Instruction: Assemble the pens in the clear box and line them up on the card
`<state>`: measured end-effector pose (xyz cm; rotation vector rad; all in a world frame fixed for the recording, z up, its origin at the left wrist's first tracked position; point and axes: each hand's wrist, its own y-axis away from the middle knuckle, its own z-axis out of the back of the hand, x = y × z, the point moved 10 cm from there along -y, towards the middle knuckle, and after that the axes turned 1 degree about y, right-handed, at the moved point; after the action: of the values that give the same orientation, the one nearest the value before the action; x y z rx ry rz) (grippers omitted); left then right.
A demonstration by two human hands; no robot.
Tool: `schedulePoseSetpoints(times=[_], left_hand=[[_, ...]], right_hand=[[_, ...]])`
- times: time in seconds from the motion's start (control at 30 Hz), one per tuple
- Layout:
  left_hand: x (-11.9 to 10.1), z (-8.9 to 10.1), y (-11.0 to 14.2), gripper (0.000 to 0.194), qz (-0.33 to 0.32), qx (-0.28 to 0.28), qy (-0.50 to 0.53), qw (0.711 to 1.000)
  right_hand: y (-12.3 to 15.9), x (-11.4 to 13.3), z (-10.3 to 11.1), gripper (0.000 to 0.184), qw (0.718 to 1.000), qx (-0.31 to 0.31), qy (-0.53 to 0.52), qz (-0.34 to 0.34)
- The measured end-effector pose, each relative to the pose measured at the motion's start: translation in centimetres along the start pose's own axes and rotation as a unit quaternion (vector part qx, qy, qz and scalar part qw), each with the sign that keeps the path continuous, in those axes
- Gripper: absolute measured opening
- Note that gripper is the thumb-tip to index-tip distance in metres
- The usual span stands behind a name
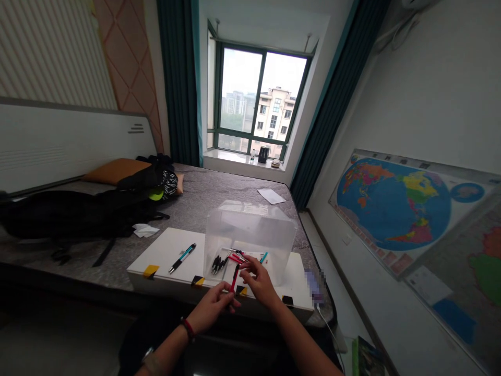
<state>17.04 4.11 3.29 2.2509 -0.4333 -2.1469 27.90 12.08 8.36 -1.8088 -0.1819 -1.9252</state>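
Observation:
My left hand (217, 303) pinches a red pen (234, 282) with a black upper part, holding it nearly upright at the front edge of a white box (166, 256). My right hand (257, 282) is beside the pen's upper end, fingers bent toward the thumb; anything between them is too small to make out. Behind my hands a clear plastic bin (250, 230) lies on its side, its opening toward me. Several black pen parts (219, 263) lie inside it, with red pen parts (237, 258) and a teal piece (263, 257) partly behind my right hand.
Two pens with blue and black barrels (182, 258) lie side by side on the box's left part. The box rests on a grey mattress (219, 183). Black bags (78, 214) and a crumpled tissue (145, 230) are to the left, and a white cable (326, 324) hangs at the right.

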Motion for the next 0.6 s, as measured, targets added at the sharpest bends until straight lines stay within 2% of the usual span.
schedulePoseSetpoints(times=[0.1,0.27,0.4,0.6], left_hand=[[-0.4,-1.1,0.0,0.037,-0.010,0.019,0.007,1.000],[-0.8,-1.7,0.2,0.037,-0.036,0.029,0.011,0.999],[-0.6,-2.3,0.9,0.039,-0.022,0.055,0.030,0.998],[-1.1,-3.0,1.5,0.040,-0.020,0.086,0.057,0.994]], right_hand=[[0.5,0.8,-1.1,0.040,1.000,0.004,0.016,0.006],[0.7,2.0,-1.4,0.036,0.998,0.010,0.056,0.024],[0.8,3.0,-1.4,0.030,0.991,0.013,0.126,0.036],[0.6,3.5,-2.5,0.032,0.988,0.034,0.147,0.035]])
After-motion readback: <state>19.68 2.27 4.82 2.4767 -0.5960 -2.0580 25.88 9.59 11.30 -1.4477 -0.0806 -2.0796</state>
